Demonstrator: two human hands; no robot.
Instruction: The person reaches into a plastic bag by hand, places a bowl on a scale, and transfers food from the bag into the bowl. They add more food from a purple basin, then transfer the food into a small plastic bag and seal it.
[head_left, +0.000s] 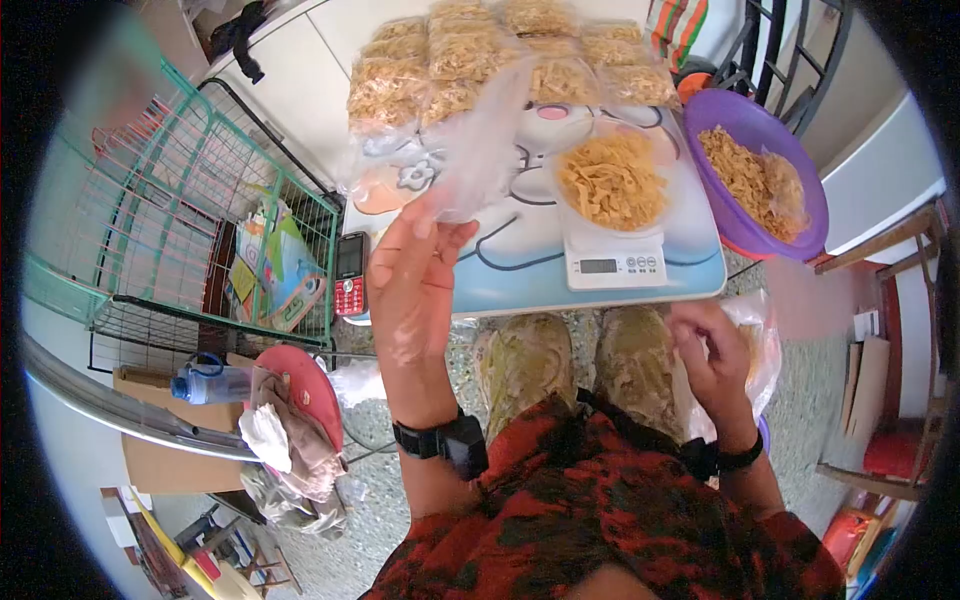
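My left hand [412,285] is raised over the left part of the table and pinches the lower end of a long clear plastic bag [485,145]. The bag stretches up and away from the fingers, blurred in places. My right hand [712,355] hovers beside my right knee, off the table's front edge; its fingers are loosely bent, with a gap at the thumb and nothing seen in them. On the table, a white kitchen scale [615,268] carries a clear container of dry yellowish strips [612,180].
Filled clear bags [465,55] are stacked at the table's [500,295] back. A purple basin [812,190] of the same strips stands to the right. A red keypad phone [350,272] lies on the left edge, near a green wire cage [200,200].
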